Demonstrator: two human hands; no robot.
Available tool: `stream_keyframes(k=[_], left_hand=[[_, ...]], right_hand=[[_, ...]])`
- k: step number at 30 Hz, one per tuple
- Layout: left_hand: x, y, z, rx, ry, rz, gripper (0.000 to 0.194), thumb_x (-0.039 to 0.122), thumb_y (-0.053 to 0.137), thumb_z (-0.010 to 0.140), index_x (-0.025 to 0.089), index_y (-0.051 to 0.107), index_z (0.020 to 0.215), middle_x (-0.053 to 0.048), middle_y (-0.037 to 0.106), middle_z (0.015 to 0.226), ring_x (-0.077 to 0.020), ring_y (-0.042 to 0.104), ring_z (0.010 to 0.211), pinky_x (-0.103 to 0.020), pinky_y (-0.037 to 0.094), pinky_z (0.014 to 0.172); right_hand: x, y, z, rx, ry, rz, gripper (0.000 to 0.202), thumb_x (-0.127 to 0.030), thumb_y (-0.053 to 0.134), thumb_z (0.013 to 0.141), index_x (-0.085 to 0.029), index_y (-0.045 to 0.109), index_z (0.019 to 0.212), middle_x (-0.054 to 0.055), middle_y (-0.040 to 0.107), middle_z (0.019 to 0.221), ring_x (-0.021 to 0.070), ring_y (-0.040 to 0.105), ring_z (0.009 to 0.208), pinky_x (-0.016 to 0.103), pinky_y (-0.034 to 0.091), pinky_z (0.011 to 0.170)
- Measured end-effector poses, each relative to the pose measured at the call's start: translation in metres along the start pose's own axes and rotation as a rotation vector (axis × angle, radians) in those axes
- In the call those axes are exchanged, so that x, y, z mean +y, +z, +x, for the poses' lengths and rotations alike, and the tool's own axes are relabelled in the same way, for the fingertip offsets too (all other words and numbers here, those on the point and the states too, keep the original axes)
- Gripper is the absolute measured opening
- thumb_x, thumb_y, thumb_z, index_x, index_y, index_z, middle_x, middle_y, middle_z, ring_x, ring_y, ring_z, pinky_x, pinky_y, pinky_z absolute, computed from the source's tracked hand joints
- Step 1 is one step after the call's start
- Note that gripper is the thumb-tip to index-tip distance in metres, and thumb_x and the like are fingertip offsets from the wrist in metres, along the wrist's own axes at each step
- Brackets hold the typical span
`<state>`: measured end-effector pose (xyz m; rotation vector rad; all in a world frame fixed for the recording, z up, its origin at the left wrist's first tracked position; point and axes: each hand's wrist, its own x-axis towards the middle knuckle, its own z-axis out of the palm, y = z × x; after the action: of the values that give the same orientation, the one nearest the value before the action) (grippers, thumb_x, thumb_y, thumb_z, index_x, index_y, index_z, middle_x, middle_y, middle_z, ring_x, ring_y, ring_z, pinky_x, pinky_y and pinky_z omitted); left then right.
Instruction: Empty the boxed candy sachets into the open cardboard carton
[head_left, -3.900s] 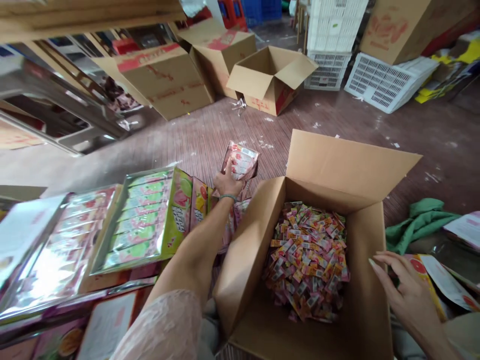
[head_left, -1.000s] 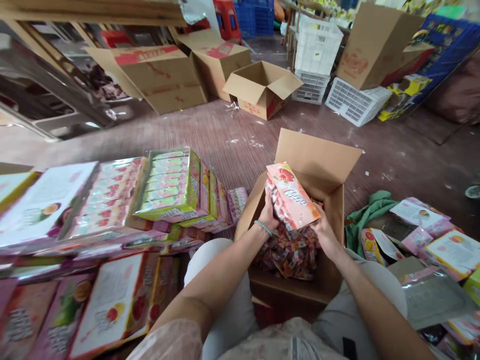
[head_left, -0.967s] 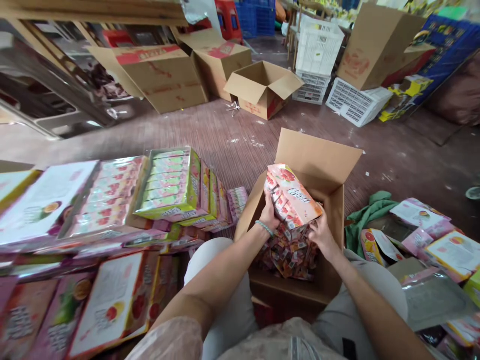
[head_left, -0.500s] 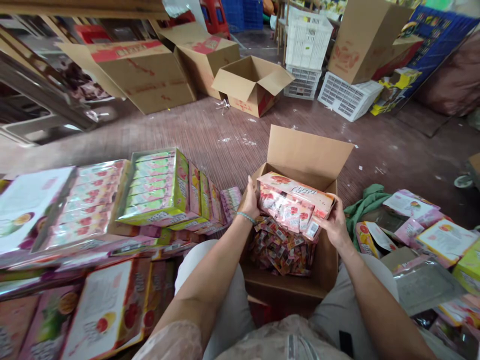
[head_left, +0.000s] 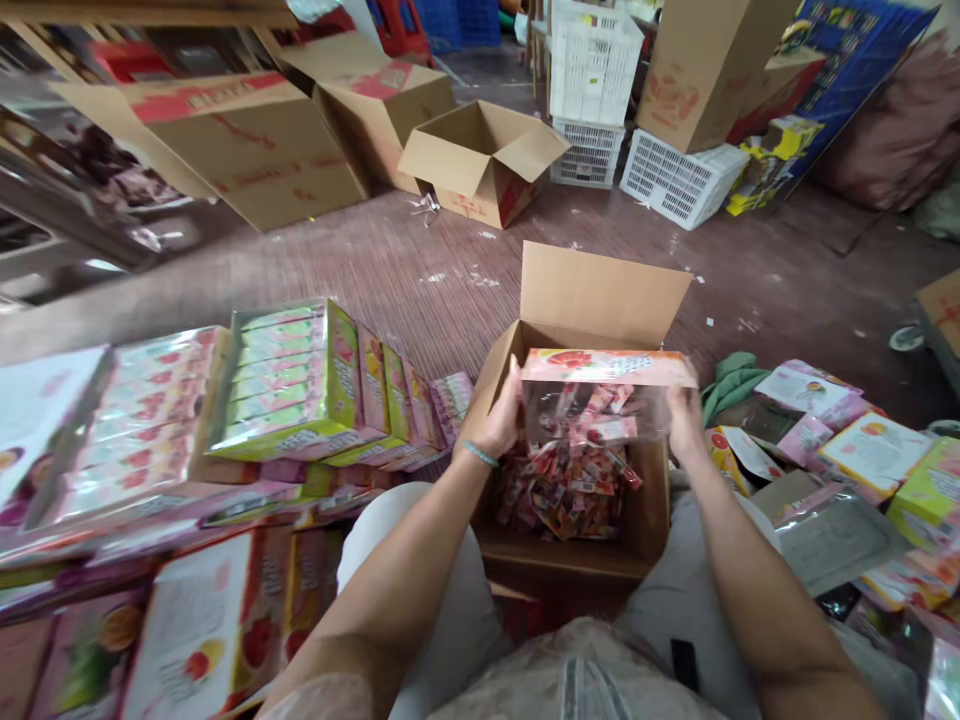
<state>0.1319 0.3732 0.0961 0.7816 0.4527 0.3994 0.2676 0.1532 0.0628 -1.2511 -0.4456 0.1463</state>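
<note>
A pink and orange display box [head_left: 607, 367] with a clear plastic front is held tilted over an open brown carton [head_left: 652, 505]. My left hand [head_left: 501, 415] grips its left end, and my right hand [head_left: 681, 415] grips its right end. Small pink sachets [head_left: 611, 430] are in and just below the clear part, tumbling toward the carton. A heap of small sachets [head_left: 562, 490] lies inside the carton, between my knees. One flap of the carton stands up at the back.
Stacked display boxes [head_left: 277, 370] of sachets fill the left side. At the right lie opened boxes [head_left: 874, 435] and a green cloth [head_left: 731, 385]. Farther back on the floor stand brown cartons [head_left: 480, 165] and white crates [head_left: 679, 175].
Both hands have tipped the display box further over. The packed sachets seen in it before have mostly dropped out onto the heap. The whole view has shifted slightly.
</note>
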Motion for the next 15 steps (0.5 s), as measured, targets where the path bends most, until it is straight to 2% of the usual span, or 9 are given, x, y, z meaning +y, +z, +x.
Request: stream_keyframes(k=[2,4,8,12,15], left_hand=[[0.001,0.001,0.002,0.037,0.102,-0.012,0.067,0.066,0.043,0.108,0.015,0.070,0.141,-0.012,0.083,0.120,-0.0349,0.069,0.133,-0.047,0.053,0.118],[0.003,0.001,0.005,0.064,0.147,-0.032,0.067,0.065,0.037,0.109,0.016,0.069,0.143,-0.011,0.083,0.121,-0.0330,0.070,0.133,-0.046,0.053,0.118],[0.003,0.004,0.007,0.047,0.074,-0.029,0.067,0.067,0.042,0.107,0.019,0.070,0.144,-0.010,0.082,0.123,-0.0329,0.071,0.130,-0.043,0.056,0.114],[0.009,0.004,0.003,0.038,0.041,-0.030,0.079,0.077,0.039,0.103,0.017,0.070,0.144,-0.014,0.082,0.120,-0.0359,0.073,0.125,-0.048,0.059,0.108],[0.014,0.000,-0.001,0.010,-0.024,-0.003,0.079,0.080,0.040,0.101,0.019,0.071,0.142,-0.012,0.082,0.117,-0.0350,0.074,0.120,-0.046,0.059,0.106]], right_hand=[[0.001,0.002,0.000,-0.092,0.025,0.005,0.091,-0.074,0.092,0.065,-0.025,0.065,0.136,0.012,0.071,0.140,0.0351,0.055,0.146,0.049,0.045,0.125],[0.003,0.002,-0.001,-0.144,0.062,0.020,0.090,-0.071,0.095,0.064,-0.024,0.066,0.135,0.013,0.074,0.134,0.0346,0.058,0.143,0.046,0.051,0.120],[0.004,-0.003,0.001,-0.028,0.069,0.036,0.086,-0.070,0.093,0.065,-0.023,0.069,0.132,0.011,0.077,0.126,0.0333,0.063,0.136,0.046,0.050,0.120],[0.001,-0.005,0.002,-0.064,0.091,-0.026,0.078,-0.054,0.097,0.069,-0.024,0.068,0.135,0.009,0.075,0.130,0.0313,0.063,0.136,0.046,0.045,0.124],[0.002,-0.008,0.003,-0.009,0.122,0.016,0.078,-0.049,0.097,0.069,-0.025,0.067,0.137,0.007,0.075,0.129,0.0301,0.066,0.131,0.048,0.049,0.122]])
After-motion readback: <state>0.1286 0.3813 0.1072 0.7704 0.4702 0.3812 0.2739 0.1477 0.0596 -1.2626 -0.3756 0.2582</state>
